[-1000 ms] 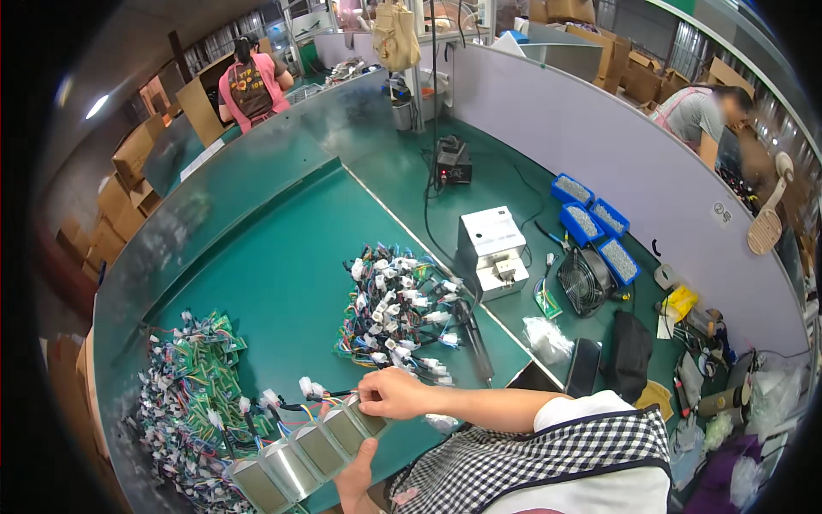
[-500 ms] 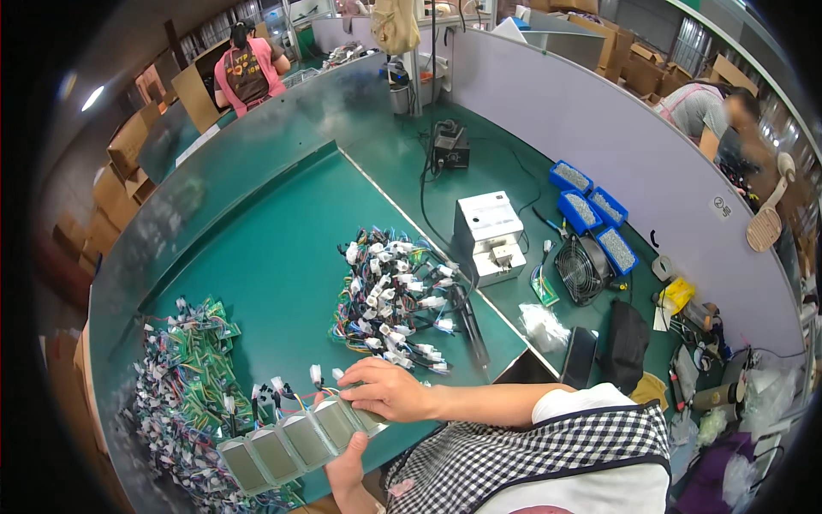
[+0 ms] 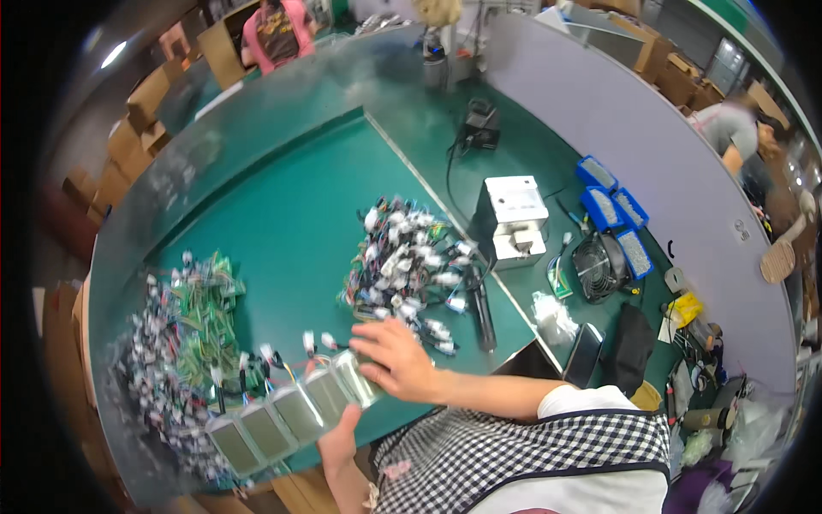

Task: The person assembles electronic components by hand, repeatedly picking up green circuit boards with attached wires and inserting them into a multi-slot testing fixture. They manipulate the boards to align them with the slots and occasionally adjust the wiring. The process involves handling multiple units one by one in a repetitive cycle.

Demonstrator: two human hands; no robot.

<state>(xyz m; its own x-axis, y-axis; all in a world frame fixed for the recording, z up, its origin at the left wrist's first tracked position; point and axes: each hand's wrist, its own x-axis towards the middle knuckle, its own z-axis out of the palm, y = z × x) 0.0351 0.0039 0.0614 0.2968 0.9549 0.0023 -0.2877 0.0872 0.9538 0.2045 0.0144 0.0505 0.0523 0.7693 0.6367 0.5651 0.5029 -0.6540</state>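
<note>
A row of grey battery packs (image 3: pixel 295 411) lies at the near table edge (image 3: pixel 282 214). My right hand (image 3: pixel 398 360), fingers spread, rests on its right end; my left hand (image 3: pixel 340 444) supports it from below, grip unclear.

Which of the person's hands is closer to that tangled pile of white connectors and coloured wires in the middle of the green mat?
The right hand, just below the pile of white connectors and wires. The left hand is lower, under the row of silvery flat packs.
</note>
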